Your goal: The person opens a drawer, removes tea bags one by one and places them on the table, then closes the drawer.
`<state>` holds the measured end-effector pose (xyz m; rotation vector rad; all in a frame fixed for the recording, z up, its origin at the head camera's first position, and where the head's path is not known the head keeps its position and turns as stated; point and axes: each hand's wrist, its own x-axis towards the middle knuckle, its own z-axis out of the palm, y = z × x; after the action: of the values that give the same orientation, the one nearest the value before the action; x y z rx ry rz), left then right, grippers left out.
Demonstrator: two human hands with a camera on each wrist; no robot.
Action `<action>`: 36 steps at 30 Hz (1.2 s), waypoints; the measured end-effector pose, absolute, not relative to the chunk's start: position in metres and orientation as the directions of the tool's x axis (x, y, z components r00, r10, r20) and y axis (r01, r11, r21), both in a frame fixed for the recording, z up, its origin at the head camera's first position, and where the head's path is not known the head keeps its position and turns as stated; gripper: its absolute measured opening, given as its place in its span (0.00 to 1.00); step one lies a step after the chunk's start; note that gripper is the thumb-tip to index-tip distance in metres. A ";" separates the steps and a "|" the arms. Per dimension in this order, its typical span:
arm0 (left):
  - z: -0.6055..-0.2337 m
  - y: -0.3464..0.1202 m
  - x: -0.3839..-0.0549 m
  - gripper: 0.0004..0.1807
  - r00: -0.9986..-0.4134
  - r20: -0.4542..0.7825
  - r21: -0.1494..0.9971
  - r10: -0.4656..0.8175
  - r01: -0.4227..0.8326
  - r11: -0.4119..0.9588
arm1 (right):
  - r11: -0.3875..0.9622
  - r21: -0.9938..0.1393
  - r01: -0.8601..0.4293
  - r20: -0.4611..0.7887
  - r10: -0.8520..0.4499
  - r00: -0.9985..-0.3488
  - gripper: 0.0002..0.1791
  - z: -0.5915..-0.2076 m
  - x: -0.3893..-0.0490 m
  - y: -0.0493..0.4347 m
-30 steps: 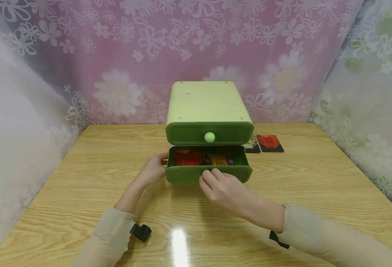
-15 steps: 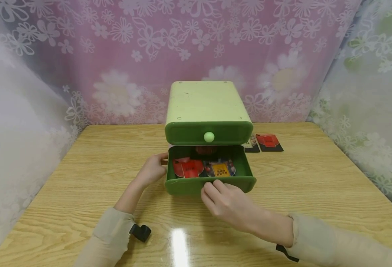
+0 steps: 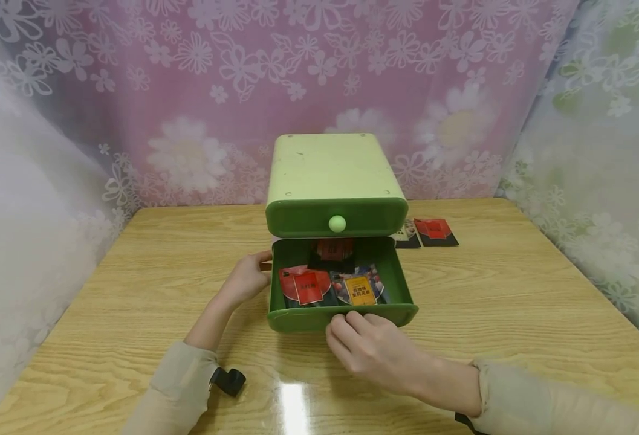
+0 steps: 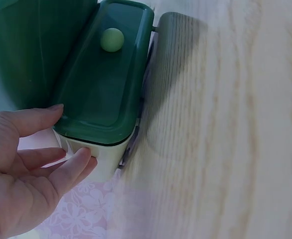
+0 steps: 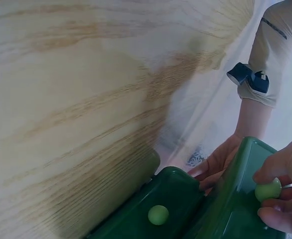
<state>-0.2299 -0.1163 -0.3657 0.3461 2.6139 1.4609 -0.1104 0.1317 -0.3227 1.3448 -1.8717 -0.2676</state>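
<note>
A cream drawer box [image 3: 330, 166] with green drawers stands on the table. My right hand [image 3: 370, 350] pinches the light green knob [image 5: 268, 190] of the pulled-out drawer [image 3: 297, 319]. In this drawer lie a red tea packet [image 3: 307, 285], a yellow-labelled tea packet [image 3: 360, 289] and a dark tea packet [image 3: 332, 254] behind them. At the box's left side, my left hand [image 4: 29, 174] rests with thumb on the edge of a closed lower drawer [image 4: 103, 79] and fairly straight fingertips on the cream wall. The upper drawer [image 3: 297, 217] is also closed.
Two more packets lie right of the box: a red and black packet [image 3: 435, 232] and a partly hidden cream and black packet [image 3: 408, 235]. Flowered curtains [image 3: 216, 109] hang behind and beside the wooden table [image 3: 515, 302].
The drawer has slid out towards me with my right hand on its knob, and the packets inside have come into fuller view. My left hand stays at the box's side.
</note>
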 end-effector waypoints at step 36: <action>-0.362 -0.116 -0.228 0.31 -0.964 0.023 0.850 0.264 0.158 0.502 | 0.351 0.592 -0.726 0.478 -0.878 -0.035 0.19 -0.329 -0.091 0.131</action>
<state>-0.2278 -0.1161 -0.3622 0.3704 2.6256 1.4689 -0.0909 0.1313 -0.3293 1.4160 -1.7970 -0.2345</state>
